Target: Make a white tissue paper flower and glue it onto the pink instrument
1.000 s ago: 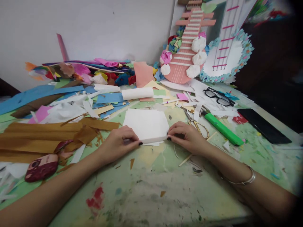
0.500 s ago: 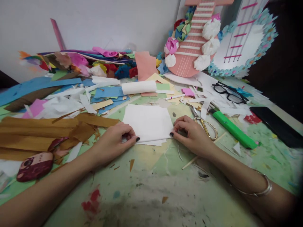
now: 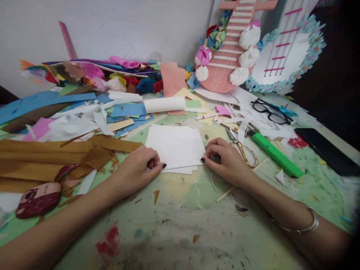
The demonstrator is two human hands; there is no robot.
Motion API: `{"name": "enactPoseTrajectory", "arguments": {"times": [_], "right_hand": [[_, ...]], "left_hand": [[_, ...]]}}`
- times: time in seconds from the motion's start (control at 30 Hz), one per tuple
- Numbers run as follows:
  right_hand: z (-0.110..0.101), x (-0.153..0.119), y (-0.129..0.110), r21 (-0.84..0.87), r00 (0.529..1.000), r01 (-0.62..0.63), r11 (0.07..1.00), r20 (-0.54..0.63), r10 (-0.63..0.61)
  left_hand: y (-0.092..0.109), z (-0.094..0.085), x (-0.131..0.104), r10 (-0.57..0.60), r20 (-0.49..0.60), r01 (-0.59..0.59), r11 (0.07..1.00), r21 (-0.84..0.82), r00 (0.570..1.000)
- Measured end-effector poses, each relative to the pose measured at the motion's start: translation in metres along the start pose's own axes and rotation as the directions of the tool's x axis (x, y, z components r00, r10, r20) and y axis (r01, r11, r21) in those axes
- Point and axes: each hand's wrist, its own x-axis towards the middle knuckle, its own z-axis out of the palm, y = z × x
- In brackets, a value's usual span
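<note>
Several sheets of white paper (image 3: 176,144) lie in a loose stack on the green table, their near edges slightly uneven. At the near left corner, my left hand (image 3: 140,165) is closed, thumb and curled fingers pinching the paper's edge. My right hand (image 3: 227,161) pinches the near right corner in the same way, with the thumb along the edge. Just beyond my right hand lie gold-handled scissors (image 3: 247,153). A thin wooden stick (image 3: 225,194) rests partly under my right wrist.
Brown crepe paper (image 3: 45,157) and a dark red patterned case (image 3: 39,200) are at the left. A white paper roll (image 3: 165,104) lies behind the stack. At the right are a green cutter (image 3: 277,153), glasses (image 3: 271,110) and a black phone (image 3: 326,150). Decorated paper guitars (image 3: 225,71) stand behind.
</note>
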Motion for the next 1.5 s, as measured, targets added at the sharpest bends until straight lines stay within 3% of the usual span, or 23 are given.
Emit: {"name": "enactPoseTrajectory", "arguments": {"times": [0.17, 0.37, 0.6, 0.9, 1.5], "right_hand": [[-0.001, 0.0, -0.002, 0.015, 1.0, -0.016, 1.0, 0.025, 0.016], [0.0, 0.0, -0.002, 0.021, 1.0, -0.017, 1.0, 0.019, 0.017], [0.001, 0.0, -0.002, -0.006, 1.0, -0.012, 1.0, 0.013, 0.012], [0.001, 0.001, -0.003, -0.01, 0.999, -0.021, 1.0, 0.03, 0.022], [0.001, 0.005, -0.003, -0.008, 0.996, -0.074, 0.997, 0.045, 0.074]], "left_hand": [[0.01, -0.006, 0.001, -0.13, 0.124, 0.127, 0.991, 0.037, 0.984], [0.008, -0.006, 0.002, -0.149, 0.181, 0.141, 0.988, 0.059, 0.972], [0.008, -0.004, 0.003, -0.183, 0.188, 0.17, 0.982, 0.083, 0.965], [0.003, -0.005, 0.005, -0.107, 0.208, 0.095, 0.993, 0.067, 0.972], [-0.001, -0.004, 0.008, -0.135, 0.187, 0.114, 0.986, 0.117, 0.973]]}}
